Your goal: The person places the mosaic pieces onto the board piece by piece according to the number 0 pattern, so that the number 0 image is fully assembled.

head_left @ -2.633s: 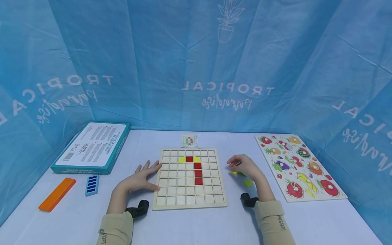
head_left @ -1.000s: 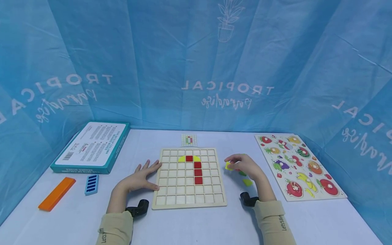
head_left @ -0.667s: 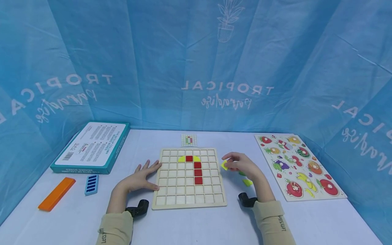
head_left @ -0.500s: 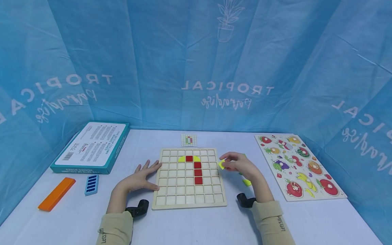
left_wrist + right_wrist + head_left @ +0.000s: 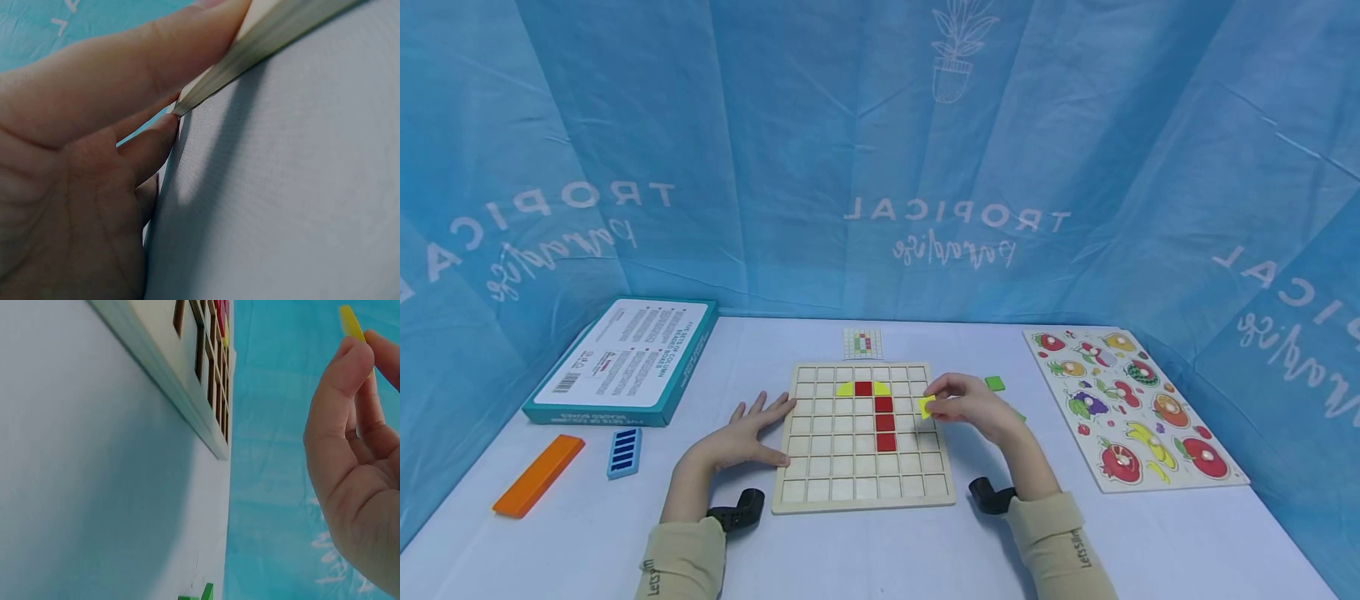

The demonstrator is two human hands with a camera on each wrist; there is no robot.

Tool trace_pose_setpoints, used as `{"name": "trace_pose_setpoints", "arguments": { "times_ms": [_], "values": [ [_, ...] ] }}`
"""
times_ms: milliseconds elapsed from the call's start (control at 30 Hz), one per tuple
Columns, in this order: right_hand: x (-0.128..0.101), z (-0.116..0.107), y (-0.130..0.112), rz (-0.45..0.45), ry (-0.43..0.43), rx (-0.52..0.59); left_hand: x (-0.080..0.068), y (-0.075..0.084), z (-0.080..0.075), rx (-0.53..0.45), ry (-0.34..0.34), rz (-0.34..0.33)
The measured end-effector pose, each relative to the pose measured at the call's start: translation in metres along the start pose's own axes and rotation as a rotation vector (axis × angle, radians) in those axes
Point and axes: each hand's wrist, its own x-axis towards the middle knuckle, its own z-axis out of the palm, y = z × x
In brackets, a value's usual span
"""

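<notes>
Right hand (image 5: 973, 406) pinching yellow tile (image 5: 926, 407) above right columns of grid board (image 5: 865, 498), left hand (image 5: 741, 437) flat-fingered against board's left edge; likely risk: tile tilting, catching on a cell wall, or dropping askew.

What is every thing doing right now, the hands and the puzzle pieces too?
Left hand: fingers spread, pressing the board's left edge.
Right hand: pinching a piece above the board.
Yellow piece: held in the air, not in a cell.
Grid board: flat, mostly empty cells.
Red pieces: seated in cells.
Green piece: loose on the table.
Fruit puzzle: lying flat.
Box: closed.
</notes>
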Motion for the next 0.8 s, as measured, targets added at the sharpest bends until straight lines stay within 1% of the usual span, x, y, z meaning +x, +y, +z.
{"name": "trace_pose_setpoints", "arguments": {
  "times_ms": [200, 300, 433, 567, 667, 800],
  "values": [
    [-0.001, 0.008, -0.004, -0.029, -0.049, -0.026, 0.001, -0.001, 0.0, -0.009, -0.003, -0.004],
    [-0.002, 0.013, -0.005, -0.045, -0.054, -0.058, 0.001, -0.001, 0.0, -0.006, 0.0, -0.006],
    [-0.002, 0.022, -0.006, -0.039, -0.065, -0.099, 0.001, -0.001, 0.0, -0.008, 0.003, -0.014],
    [-0.003, 0.03, -0.007, -0.036, -0.12, -0.125, 0.0, 0.0, 0.001, -0.013, 0.001, -0.018],
    [-0.003, 0.036, -0.007, -0.036, -0.159, -0.166, 0.0, 0.001, 0.0, -0.01, 0.001, -0.018],
    [-0.004, 0.042, -0.004, -0.015, -0.178, -0.251, -0.001, 0.002, 0.0, -0.008, 0.003, -0.018]
  ]
}}
